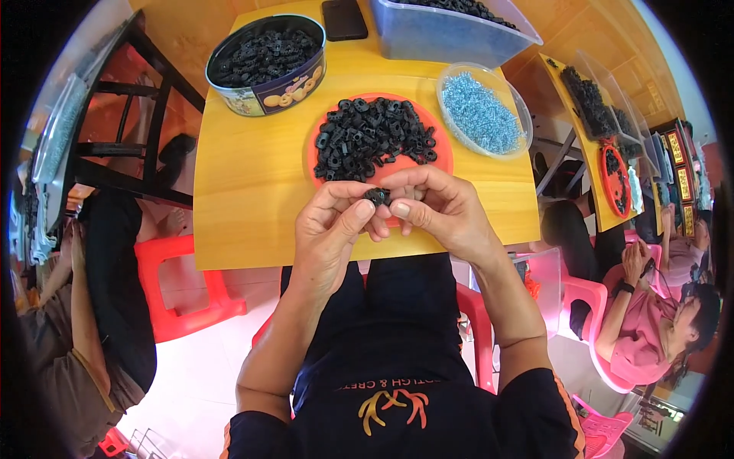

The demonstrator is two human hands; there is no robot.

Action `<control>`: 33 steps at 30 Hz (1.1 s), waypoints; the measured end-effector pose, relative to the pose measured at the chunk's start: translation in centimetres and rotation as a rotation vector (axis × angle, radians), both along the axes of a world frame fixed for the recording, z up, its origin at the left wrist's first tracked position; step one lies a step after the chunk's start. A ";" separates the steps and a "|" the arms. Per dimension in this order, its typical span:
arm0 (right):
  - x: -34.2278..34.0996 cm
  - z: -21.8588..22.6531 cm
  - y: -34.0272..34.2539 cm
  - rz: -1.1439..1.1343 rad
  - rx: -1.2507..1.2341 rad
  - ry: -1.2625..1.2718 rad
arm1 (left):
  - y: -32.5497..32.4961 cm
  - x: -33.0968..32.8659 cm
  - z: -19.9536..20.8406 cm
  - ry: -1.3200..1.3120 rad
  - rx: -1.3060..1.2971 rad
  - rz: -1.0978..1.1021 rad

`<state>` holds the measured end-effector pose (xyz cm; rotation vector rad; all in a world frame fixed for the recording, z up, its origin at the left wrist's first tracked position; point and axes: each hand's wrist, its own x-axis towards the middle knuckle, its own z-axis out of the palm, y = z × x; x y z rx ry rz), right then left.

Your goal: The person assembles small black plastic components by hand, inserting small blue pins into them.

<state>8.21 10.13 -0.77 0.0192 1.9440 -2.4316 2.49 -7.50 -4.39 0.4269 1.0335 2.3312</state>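
Observation:
Between my two hands, over the near edge of the yellow table (252,191), is a small black plastic part (376,196). My left hand (336,222) pinches it from the left with thumb and fingers. From the other side my right hand (436,210) closes on it too, thumb and fingertips together; anything smaller in those fingertips is hidden. Just beyond the hands lies a round orange tray (313,157) heaped with similar black parts (375,134). To its right, a clear round tub (527,130) holds many small, shiny bluish metal pieces (479,112).
A round tin (264,103) full of black parts stands at the far left, near a dark phone (344,19). At the back right is a translucent bin (451,38). A black chair (126,111) and people on both sides surround the table; another yellow table (585,153) stands right.

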 end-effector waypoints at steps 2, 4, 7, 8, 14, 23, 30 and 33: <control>0.1 0.0 -0.1 -0.035 0.071 0.017 | 0.0 -0.1 0.0 -0.008 -0.001 0.011; 0.1 -0.1 0.0 -0.073 0.145 0.034 | 0.1 -0.1 0.0 -0.017 0.001 0.019; 0.0 -0.5 0.1 -0.174 -0.164 0.005 | 0.1 -0.1 0.0 -0.031 -0.016 0.025; -0.1 -0.4 0.0 -0.174 -0.164 0.005 | 0.1 0.0 0.0 -0.025 -0.031 0.022; -0.3 -0.1 -0.7 -0.214 -0.458 -0.058 | 0.5 0.3 0.3 0.005 -0.054 0.021; 0.5 -0.9 -1.5 -0.158 -0.559 -0.051 | 1.0 0.2 0.5 0.007 -0.022 0.043; 0.8 -1.0 -2.4 -0.286 -0.186 0.136 | 1.2 0.4 0.4 0.038 -0.019 0.047; 0.9 -0.9 -2.5 -0.293 -0.132 0.171 | 1.1 0.4 0.4 0.035 -0.018 0.040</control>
